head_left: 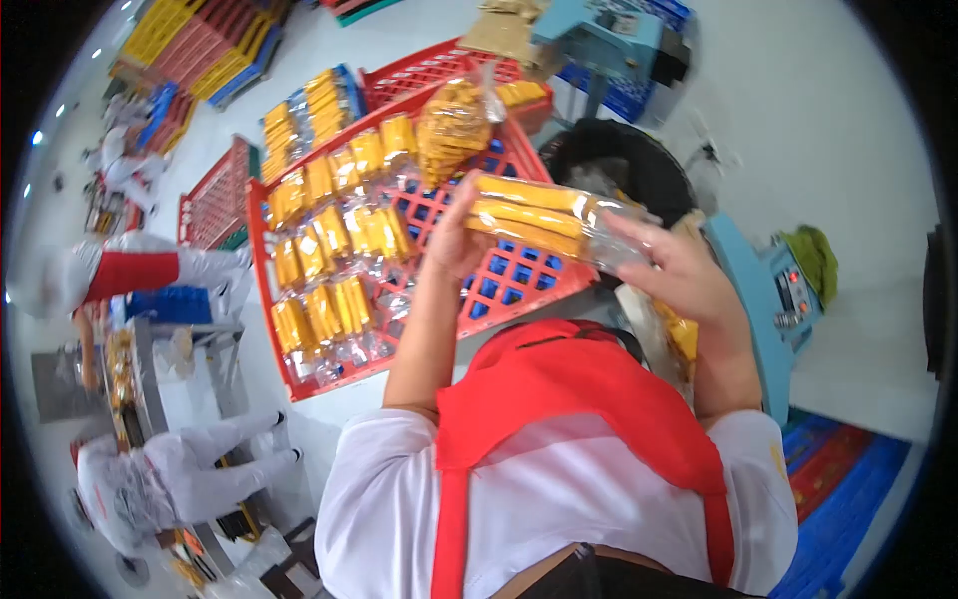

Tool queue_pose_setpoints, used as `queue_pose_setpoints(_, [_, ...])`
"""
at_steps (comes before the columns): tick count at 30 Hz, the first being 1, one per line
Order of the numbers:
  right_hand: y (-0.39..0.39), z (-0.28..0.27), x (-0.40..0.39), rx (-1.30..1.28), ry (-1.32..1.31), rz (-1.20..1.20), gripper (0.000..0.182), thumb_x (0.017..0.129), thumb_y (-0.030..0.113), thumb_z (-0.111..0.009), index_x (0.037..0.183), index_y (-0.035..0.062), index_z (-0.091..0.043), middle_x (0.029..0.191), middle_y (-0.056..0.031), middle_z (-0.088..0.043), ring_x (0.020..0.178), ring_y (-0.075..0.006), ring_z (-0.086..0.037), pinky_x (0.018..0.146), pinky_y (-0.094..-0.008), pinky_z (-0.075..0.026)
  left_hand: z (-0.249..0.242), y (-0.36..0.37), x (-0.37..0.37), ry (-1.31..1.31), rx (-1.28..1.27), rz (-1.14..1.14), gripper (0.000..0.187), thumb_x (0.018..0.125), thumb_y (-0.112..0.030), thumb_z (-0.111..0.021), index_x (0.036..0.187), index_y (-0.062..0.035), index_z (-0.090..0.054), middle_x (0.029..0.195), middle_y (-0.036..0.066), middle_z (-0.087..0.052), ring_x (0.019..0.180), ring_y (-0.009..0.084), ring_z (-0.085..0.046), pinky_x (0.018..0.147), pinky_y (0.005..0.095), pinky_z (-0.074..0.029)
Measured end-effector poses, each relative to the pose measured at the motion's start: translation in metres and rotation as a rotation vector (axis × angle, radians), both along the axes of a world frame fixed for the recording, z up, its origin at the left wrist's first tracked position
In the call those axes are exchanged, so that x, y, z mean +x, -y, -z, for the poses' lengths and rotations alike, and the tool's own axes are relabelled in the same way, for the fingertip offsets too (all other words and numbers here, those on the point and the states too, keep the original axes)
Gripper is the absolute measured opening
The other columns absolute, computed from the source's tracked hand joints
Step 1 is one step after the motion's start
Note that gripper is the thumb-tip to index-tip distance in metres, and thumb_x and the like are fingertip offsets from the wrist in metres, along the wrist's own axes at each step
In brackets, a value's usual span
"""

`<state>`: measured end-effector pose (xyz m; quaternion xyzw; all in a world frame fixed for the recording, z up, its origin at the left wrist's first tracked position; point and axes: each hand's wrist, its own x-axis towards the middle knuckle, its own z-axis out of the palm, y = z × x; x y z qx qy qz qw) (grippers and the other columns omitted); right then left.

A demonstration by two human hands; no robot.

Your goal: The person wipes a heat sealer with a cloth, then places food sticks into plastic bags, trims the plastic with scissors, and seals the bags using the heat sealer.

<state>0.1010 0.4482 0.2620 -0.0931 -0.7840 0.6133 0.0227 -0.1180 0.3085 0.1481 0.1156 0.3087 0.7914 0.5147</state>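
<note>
Between my two hands is a clear plastic bag of long yellow sticks (529,215), raised over the near right corner of a red crate (439,334). My left hand (459,235) wraps around the filled end. At the loose plastic end, my right hand (674,265) pinches the film between thumb and fingers. Several similar packed bags (334,235) lie in rows on the left side of the crate. A larger knotted bag of yellow pieces (451,130) rests at the crate's far side.
A blue machine with a control panel (788,295) stands at right, near a black bin (639,160). Another blue machine (599,30) is behind. Co-workers in white (190,469) are at left. Stacked crates (200,45) stand at far left, blue crates (848,499) at lower right.
</note>
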Motion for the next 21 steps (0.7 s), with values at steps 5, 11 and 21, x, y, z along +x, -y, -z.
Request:
queue_pose_setpoints(5, [0.001,0.032,-0.008,0.171,-0.101,-0.041,0.057,0.077,0.019,-0.056,0.123,-0.0068,-0.033,0.127,-0.0183,-0.037,0.12,-0.0242,-0.033,0.098,-0.0305,-0.024,0.0,0.005,0.005,0.095,0.043,0.112,0.042,0.086,-0.04,-0.038,0.116,-0.0104,-0.042,0.111,0.009,-0.052,0.101,0.0239,-0.052,0.084,0.0401,-0.043])
queue_pose_setpoints(11, [0.011,0.006,-0.018,0.078,-0.032,-0.068,0.059,0.078,0.016,-0.055,0.125,-0.0073,-0.028,0.128,-0.0193,-0.035,0.121,-0.0225,-0.032,0.098,-0.029,-0.023,-0.001,0.016,0.006,0.114,0.111,0.137,0.043,0.086,-0.037,-0.039,0.116,-0.0073,-0.04,0.114,0.012,-0.049,0.102,0.0274,-0.051,0.084,0.0413,-0.044])
queue_pose_setpoints(21, [0.01,0.01,-0.027,0.191,-0.023,-0.149,0.044,0.085,0.015,-0.045,0.123,-0.0052,-0.035,0.124,-0.0141,-0.042,0.114,-0.0188,-0.04,0.094,-0.0273,-0.029,0.014,0.021,0.001,0.194,0.017,0.188,0.048,0.085,-0.041,-0.04,0.118,-0.0068,-0.039,0.116,0.012,-0.047,0.108,0.0276,-0.046,0.09,0.0425,-0.038])
